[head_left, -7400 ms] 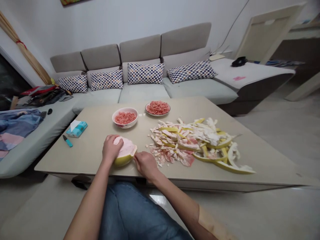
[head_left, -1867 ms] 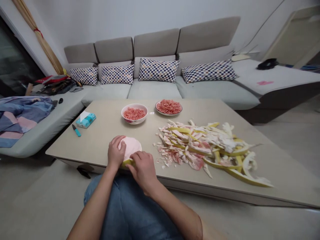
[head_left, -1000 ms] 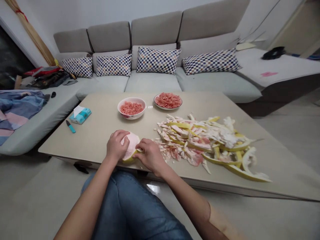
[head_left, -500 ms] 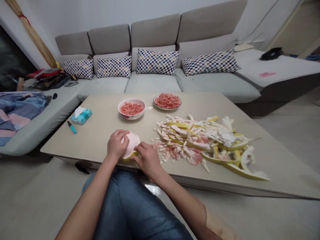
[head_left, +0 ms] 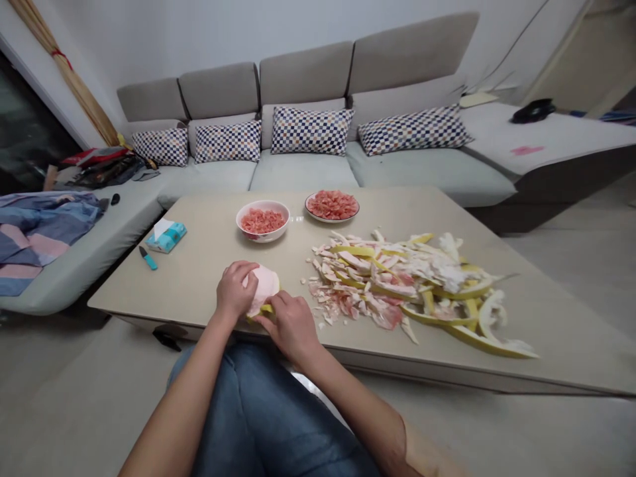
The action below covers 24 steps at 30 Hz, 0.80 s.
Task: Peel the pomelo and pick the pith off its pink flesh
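A pomelo [head_left: 264, 283] with pale pink pith showing and some yellow rind low on its near side is at the table's front edge. My left hand [head_left: 236, 290] is wrapped over its left side and holds it. On the right, the fingers and thumb of my right hand [head_left: 292, 323] pinch the yellow rind [head_left: 267, 309] at the lower edge. The fruit's underside is hidden by my hands. Beyond it stand a white bowl [head_left: 240, 228] of pink pomelo flesh [head_left: 263, 220] and a dark-rimmed plate [head_left: 318, 216] heaped with more flesh [head_left: 332, 204].
A wide heap of yellow and white peel [head_left: 397, 271] covers the table [head_left: 209, 291] to the right. At the left lie a blue tissue pack [head_left: 169, 240] and a small teal-handled knife [head_left: 148, 259]. Behind is a grey sofa [head_left: 303, 171] with checkered cushions [head_left: 312, 130].
The view has tilted slightly upward. My right hand has shifted a little down and left, bending the rind at the pomelo's lower edge. My left hand keeps its hold.
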Available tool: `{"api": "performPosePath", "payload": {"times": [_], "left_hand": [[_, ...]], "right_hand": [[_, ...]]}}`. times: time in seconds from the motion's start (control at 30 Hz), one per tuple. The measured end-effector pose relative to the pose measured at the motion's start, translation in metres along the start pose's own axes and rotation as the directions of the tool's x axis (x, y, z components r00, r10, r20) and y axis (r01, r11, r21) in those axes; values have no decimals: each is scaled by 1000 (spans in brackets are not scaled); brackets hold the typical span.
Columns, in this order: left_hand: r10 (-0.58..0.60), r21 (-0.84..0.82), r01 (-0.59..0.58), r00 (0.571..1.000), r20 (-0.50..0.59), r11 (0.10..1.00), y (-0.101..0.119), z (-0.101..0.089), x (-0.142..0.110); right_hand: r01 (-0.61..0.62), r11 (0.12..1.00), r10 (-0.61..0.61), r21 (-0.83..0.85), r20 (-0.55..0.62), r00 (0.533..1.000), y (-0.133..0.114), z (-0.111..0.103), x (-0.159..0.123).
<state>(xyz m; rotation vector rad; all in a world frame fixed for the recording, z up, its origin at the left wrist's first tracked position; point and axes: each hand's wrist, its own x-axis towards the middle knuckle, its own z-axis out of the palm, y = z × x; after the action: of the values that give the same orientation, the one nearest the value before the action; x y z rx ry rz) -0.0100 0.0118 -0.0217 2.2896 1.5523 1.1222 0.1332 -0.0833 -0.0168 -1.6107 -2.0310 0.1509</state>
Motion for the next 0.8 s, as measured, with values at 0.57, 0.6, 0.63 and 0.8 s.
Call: {"api": "performPosePath", "payload": {"times": [0.57,0.6,0.63,0.8], "left_hand": [[0,-7,0,1000,-6,1000,1,0,0],[0,-9,0,1000,-4,1000,1,0,0],[-2,-12,2,1000,-3,1000,1,0,-1],[-21,-11,21,1000,9,1000,1,-1,-1]], "right_hand": [[143,989,-138,25,-145,980,-7,20,-17],[161,986,-154,35,-150,977,-6,20,-21],[176,984,-169,39,-151,974,-6,20,-24],[199,980,-192,28,-161,968,-6,22,-33]]}}
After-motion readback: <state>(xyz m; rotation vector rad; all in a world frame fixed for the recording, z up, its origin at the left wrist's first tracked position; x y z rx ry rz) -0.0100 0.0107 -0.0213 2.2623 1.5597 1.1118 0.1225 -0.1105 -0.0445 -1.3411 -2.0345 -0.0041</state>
